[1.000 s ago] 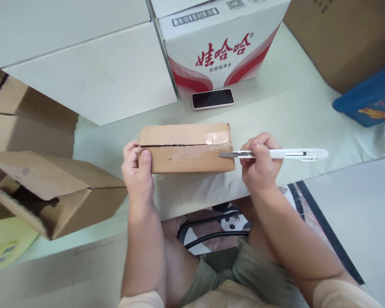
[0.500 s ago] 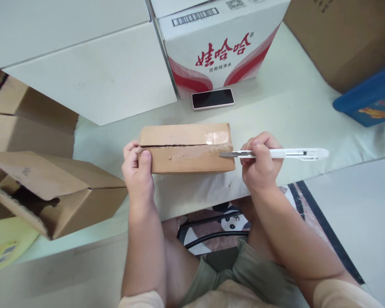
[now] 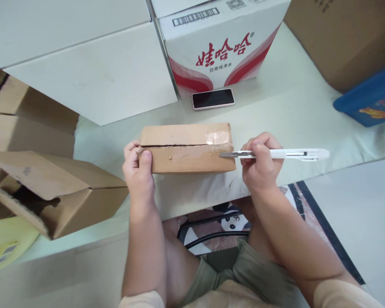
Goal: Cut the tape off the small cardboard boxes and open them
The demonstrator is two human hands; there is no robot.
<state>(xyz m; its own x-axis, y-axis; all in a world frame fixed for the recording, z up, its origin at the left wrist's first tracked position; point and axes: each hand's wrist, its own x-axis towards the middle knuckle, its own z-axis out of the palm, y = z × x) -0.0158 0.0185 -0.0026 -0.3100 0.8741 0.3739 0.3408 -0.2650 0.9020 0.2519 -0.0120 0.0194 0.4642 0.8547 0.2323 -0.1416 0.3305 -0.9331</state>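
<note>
One pale cloth-covered table [image 3: 269,102]. Toward its back, a white carton [image 3: 223,49], lettered 娃哈哈 with ® in red and 饮用纯净水 below in black; barcode [image 3: 195,17] and QR code [image 3: 236,4] on the upper panel. At far right, a blue container [image 3: 365,100], yellow print too cropped to read. Near the front edge, a small brown cardboard box [image 3: 186,157], no readable writing, clear tape [image 3: 214,137] near its right end. Probably light and stiff, prone to denting under a hard squeeze; best gripped by an end. Left hand [image 3: 138,167] clamped on its left end, thumb on the near panel. Right hand [image 3: 261,164] closed round a slim white utility knife [image 3: 300,154], likely light and smooth, best taken by the handle. Smallest, its bare blade [image 3: 229,155], tip over the box's right end, contact hard to judge, probably brittle.
</note>
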